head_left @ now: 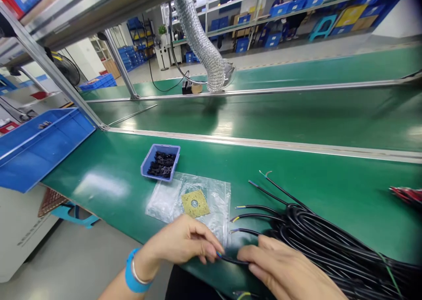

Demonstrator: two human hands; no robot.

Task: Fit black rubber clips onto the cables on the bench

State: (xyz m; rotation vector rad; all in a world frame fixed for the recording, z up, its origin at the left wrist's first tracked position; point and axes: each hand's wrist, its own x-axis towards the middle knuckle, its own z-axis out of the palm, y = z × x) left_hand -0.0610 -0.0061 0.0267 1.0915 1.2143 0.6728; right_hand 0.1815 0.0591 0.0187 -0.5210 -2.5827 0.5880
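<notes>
Between my two hands runs one black cable (233, 260) with thin coloured wires showing at its stripped end. My left hand (184, 240), with a blue band at the wrist, pinches those coloured wires. Farther back on the black jacket, my right hand (280, 265) grips the same cable. Beside and beyond my right hand lies a bundle of coiled black cables (316, 229), several stripped ends pointing left. A yellowish square plate (195, 203) with a round hole rests on clear plastic bags (219, 194), just past my left hand.
A small blue-violet bin (177, 157) holds black parts. At the left edge sits a large blue tray (49, 146). A metal rail (263, 148) crosses the green bench, and a silver duct (211, 58) hangs above. Red-and-black wires (407, 194) lie at far right.
</notes>
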